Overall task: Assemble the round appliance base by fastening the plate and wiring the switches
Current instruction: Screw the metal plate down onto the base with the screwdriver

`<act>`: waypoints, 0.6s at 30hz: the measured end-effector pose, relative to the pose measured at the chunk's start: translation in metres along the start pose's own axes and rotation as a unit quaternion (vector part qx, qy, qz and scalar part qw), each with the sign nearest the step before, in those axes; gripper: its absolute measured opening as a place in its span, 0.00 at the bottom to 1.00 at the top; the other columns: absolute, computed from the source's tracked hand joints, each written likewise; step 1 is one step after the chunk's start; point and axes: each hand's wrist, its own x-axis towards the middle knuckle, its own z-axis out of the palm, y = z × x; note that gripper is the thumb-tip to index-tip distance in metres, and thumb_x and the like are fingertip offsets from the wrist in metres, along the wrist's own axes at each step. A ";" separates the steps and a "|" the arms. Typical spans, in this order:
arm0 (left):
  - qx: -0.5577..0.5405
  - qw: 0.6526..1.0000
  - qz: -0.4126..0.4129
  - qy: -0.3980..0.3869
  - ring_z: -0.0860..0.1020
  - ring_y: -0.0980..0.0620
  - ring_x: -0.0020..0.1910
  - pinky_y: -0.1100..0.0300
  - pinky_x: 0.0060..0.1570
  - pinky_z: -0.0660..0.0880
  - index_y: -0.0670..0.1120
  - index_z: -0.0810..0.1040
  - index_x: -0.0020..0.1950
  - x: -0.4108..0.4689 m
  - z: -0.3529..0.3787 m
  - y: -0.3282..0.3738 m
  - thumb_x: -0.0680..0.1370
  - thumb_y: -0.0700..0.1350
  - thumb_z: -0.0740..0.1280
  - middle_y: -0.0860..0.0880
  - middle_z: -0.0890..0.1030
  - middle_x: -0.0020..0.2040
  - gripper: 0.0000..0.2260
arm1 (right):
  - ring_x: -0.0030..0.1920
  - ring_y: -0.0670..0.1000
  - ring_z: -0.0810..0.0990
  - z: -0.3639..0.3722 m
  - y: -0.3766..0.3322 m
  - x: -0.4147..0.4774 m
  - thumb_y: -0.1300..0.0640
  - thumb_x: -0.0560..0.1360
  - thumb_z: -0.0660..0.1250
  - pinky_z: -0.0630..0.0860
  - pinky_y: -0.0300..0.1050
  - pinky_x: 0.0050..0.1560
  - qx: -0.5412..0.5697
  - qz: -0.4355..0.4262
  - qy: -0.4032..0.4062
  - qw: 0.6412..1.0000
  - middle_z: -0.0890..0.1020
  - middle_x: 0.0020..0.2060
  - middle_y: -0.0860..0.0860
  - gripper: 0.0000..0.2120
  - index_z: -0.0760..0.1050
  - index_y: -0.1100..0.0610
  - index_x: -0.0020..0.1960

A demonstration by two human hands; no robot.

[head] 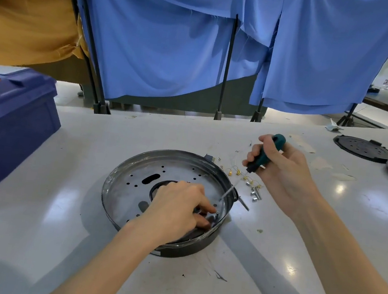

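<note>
The round appliance base (137, 164), dark with a shiny metal rim, sits mid-table with a perforated metal plate (132, 188) inside it. My left hand (176, 207) reaches into the base at its right side and pinches a small screw (217, 212) upright on the plate. My right hand (280, 166) grips a screwdriver (266, 152) with a teal and black handle. Its thin shaft slants down-left over the rim, its tip close to the screw. Loose screws (255, 194) and small gold wire terminals (236, 172) lie on the table just right of the base.
A blue plastic crate (9, 121) stands at the left table edge. Two black round covers (362, 149) lie at the far right. A blue curtain on black stands hangs behind the table. Bits of paper scrap lie near my right hand.
</note>
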 end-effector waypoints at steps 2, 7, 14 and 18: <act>-0.013 1.000 0.000 0.003 0.74 0.54 0.50 0.59 0.41 0.62 0.62 0.81 0.59 0.000 0.002 -0.003 0.74 0.56 0.71 0.59 0.77 0.49 0.13 | 0.32 0.51 0.73 0.005 0.003 0.000 0.60 0.78 0.63 0.76 0.46 0.38 0.006 0.001 -0.002 1.000 0.73 0.33 0.53 0.04 0.71 0.61 0.50; -0.009 1.000 0.001 0.013 0.75 0.50 0.51 0.57 0.42 0.64 0.60 0.82 0.58 0.001 0.005 0.001 0.76 0.56 0.68 0.57 0.76 0.50 0.11 | 0.30 0.50 0.67 0.011 0.011 0.001 0.62 0.80 0.61 0.71 0.45 0.34 0.013 0.009 -0.024 1.000 0.69 0.30 0.52 0.03 0.69 0.59 0.48; 0.000 0.999 -0.002 0.047 0.75 0.49 0.50 0.57 0.38 0.59 0.57 0.84 0.52 0.004 0.005 0.009 0.77 0.55 0.67 0.56 0.71 0.44 0.08 | 0.29 0.50 0.67 0.014 0.014 0.002 0.63 0.81 0.60 0.71 0.45 0.33 0.018 0.001 -0.019 1.000 0.68 0.29 0.52 0.04 0.69 0.59 0.47; -0.005 0.998 -0.014 0.057 0.75 0.48 0.48 0.57 0.35 0.57 0.54 0.85 0.48 0.004 0.007 0.011 0.77 0.54 0.67 0.56 0.74 0.43 0.08 | 0.29 0.50 0.67 0.015 0.015 0.002 0.63 0.81 0.60 0.72 0.45 0.33 0.014 -0.008 -0.024 1.000 0.69 0.29 0.52 0.04 0.69 0.59 0.47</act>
